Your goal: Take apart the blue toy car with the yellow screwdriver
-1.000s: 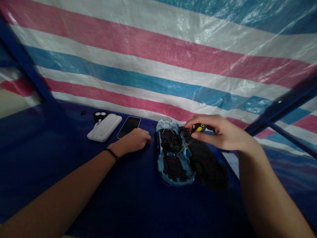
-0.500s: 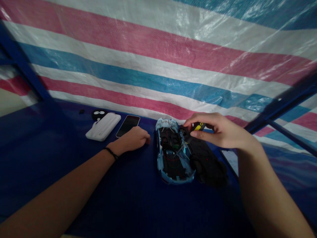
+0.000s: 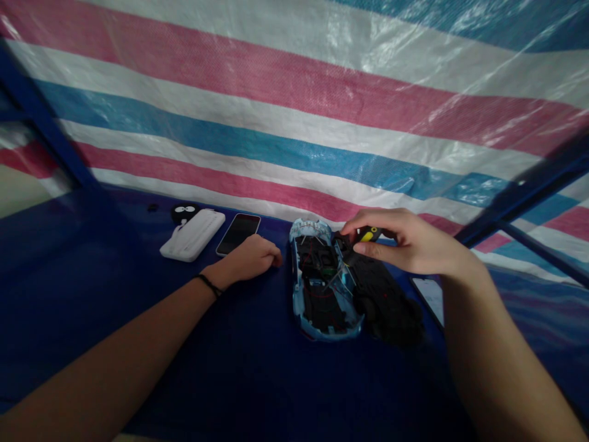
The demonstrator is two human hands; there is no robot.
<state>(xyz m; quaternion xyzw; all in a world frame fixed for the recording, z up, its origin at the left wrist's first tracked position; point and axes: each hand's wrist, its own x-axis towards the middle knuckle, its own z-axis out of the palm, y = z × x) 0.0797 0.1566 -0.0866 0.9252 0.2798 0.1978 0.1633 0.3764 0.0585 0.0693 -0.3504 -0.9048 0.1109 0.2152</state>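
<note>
My right hand is shut on a small screwdriver with a yellow and black handle, its tip hidden by my fingers near the top of a black toy car chassis. Beside the chassis lies an opened light-blue toy car body shell, belly up, with dark parts and thin red wires inside. My left hand rests curled on the dark blue table cover, just left of the shell, holding nothing.
A white power bank, a black smartphone and a small black plush with eyes lie at the back left. A pale-screened device sits under my right forearm. A striped tarp and blue frame bars surround the table.
The whole view has drifted slightly upward. Both hands keep their poses, and the screwdriver stays in my right hand at the chassis.
</note>
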